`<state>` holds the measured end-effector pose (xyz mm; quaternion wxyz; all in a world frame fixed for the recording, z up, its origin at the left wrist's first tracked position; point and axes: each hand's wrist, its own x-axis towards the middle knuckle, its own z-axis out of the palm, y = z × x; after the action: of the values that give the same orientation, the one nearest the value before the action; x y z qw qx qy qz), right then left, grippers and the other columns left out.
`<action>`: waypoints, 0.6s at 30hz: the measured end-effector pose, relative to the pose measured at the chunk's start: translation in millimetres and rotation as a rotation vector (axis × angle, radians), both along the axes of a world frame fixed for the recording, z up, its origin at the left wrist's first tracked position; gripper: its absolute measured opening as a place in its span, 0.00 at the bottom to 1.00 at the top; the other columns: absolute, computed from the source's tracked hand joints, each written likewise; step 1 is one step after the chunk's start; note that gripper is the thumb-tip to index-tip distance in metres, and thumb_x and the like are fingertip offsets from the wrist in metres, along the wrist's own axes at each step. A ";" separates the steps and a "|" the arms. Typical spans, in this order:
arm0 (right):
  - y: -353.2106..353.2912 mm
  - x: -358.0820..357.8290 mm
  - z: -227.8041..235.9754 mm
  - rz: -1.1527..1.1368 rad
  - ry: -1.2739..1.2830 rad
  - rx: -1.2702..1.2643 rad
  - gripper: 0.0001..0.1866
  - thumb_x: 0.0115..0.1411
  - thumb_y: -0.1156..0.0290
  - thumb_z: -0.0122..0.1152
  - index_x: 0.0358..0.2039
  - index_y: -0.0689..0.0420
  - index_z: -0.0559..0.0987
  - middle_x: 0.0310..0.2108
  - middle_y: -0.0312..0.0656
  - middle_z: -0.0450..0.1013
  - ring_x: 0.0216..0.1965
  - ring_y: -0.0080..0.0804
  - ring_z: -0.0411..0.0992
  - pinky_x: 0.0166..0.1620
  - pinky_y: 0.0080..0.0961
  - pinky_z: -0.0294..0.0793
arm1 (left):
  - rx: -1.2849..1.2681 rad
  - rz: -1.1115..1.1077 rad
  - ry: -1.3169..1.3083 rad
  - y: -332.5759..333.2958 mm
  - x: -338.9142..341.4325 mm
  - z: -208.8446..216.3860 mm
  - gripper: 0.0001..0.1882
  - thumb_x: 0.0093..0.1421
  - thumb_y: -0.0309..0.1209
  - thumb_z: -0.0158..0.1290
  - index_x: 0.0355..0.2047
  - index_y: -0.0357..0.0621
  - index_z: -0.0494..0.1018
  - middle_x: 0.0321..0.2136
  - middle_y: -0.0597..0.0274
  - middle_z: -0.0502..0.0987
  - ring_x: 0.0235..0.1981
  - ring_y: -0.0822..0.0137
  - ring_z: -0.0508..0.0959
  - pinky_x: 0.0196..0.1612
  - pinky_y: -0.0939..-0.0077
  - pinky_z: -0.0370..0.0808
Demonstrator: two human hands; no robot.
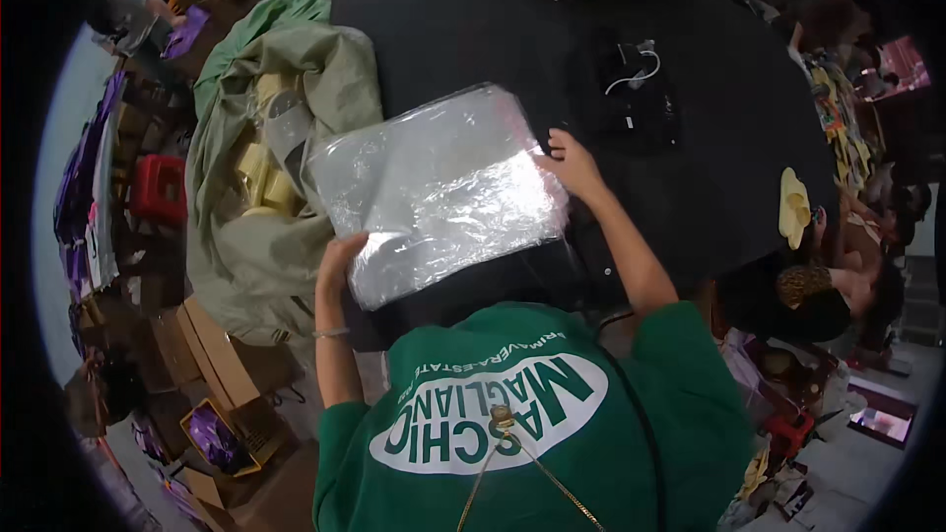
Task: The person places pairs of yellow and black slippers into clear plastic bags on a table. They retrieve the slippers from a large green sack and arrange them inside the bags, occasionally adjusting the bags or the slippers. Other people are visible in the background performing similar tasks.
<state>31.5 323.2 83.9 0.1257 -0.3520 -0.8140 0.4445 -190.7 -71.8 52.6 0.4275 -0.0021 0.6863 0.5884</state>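
Between the hands: clear plastic bag (pixel 439 187), flat on the black table (pixel 729 138). Left hand (pixel 340 258) curled over its near-left corner; right hand (pixel 572 163) gripping the right edge. Likely light, limp, slippery; best pinched at opposite edges.

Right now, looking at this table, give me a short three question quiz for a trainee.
1. True or false: both hands touch the clear plastic bag.
2. Which hand holds the bag's far right edge: A left hand, B right hand?
3. What lies left of the black table?

Key: 1 true. 2 B. 3 an olive-green cloth sack holding yellow items.
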 end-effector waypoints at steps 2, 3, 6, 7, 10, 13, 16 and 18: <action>-18.4 29.4 -11.4 -0.054 0.094 0.034 0.30 0.50 0.63 0.64 0.52 0.64 0.68 0.48 0.51 0.70 0.47 0.41 0.70 0.49 0.31 0.69 | 0.028 0.039 -0.019 -8.8 -0.9 -27.1 0.14 0.54 0.31 0.57 0.36 0.32 0.75 0.30 0.64 0.77 0.30 0.75 0.74 0.34 0.81 0.70; -29.0 46.4 -8.7 -0.044 0.092 0.086 0.26 0.52 0.67 0.62 0.50 0.63 0.69 0.46 0.51 0.70 0.46 0.41 0.70 0.49 0.31 0.69 | 0.059 0.056 -0.031 -9.3 1.4 -30.0 0.14 0.54 0.30 0.57 0.37 0.32 0.75 0.31 0.63 0.77 0.30 0.75 0.74 0.34 0.81 0.71; -65.2 93.2 13.9 -0.106 0.072 0.088 0.18 0.54 0.71 0.59 0.44 0.62 0.71 0.39 0.48 0.70 0.42 0.41 0.70 0.48 0.32 0.69 | 0.030 -0.007 -0.075 -16.2 3.0 -29.7 0.15 0.55 0.32 0.56 0.39 0.32 0.74 0.34 0.60 0.77 0.33 0.72 0.76 0.36 0.79 0.72; -72.6 109.0 14.6 -0.060 -0.023 0.104 0.19 0.53 0.70 0.60 0.45 0.62 0.70 0.39 0.48 0.69 0.43 0.42 0.70 0.48 0.32 0.68 | 0.076 0.014 -0.138 -18.3 3.1 -27.2 0.17 0.55 0.33 0.56 0.40 0.32 0.74 0.35 0.59 0.77 0.34 0.70 0.77 0.38 0.78 0.73; -88.9 151.8 17.9 0.027 -0.318 0.160 0.25 0.51 0.65 0.63 0.47 0.62 0.68 0.41 0.50 0.66 0.44 0.45 0.67 0.48 0.35 0.67 | 0.208 0.074 -0.278 -17.6 4.4 -16.4 0.21 0.56 0.36 0.55 0.45 0.32 0.71 0.38 0.55 0.77 0.39 0.62 0.78 0.43 0.71 0.75; -95.3 165.8 5.4 0.018 -0.496 0.262 0.36 0.48 0.56 0.67 0.52 0.62 0.65 0.45 0.53 0.62 0.46 0.50 0.64 0.50 0.40 0.65 | 0.192 0.033 -0.364 -24.1 -0.8 -27.2 0.22 0.56 0.36 0.55 0.46 0.32 0.70 0.39 0.55 0.77 0.38 0.63 0.78 0.42 0.70 0.75; -93.5 153.0 -12.4 0.002 -0.437 0.335 0.46 0.44 0.47 0.68 0.56 0.63 0.62 0.48 0.55 0.59 0.49 0.55 0.61 0.52 0.46 0.61 | 0.146 -0.007 -0.355 -23.2 -0.4 -28.9 0.20 0.56 0.35 0.55 0.44 0.33 0.71 0.36 0.55 0.78 0.36 0.63 0.78 0.40 0.70 0.76; -91.4 134.4 -34.3 -0.029 -0.294 0.360 0.42 0.44 0.48 0.68 0.51 0.66 0.67 0.48 0.56 0.59 0.49 0.55 0.62 0.50 0.44 0.64 | 0.131 -0.017 -0.363 -33.3 -6.9 -46.4 0.18 0.55 0.34 0.55 0.41 0.32 0.72 0.33 0.54 0.78 0.32 0.64 0.79 0.37 0.71 0.76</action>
<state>165.8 231.9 49.6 0.0729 -0.3966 -0.8846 0.2343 -197.5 -105.2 6.2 0.5485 -0.0746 0.5582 0.6181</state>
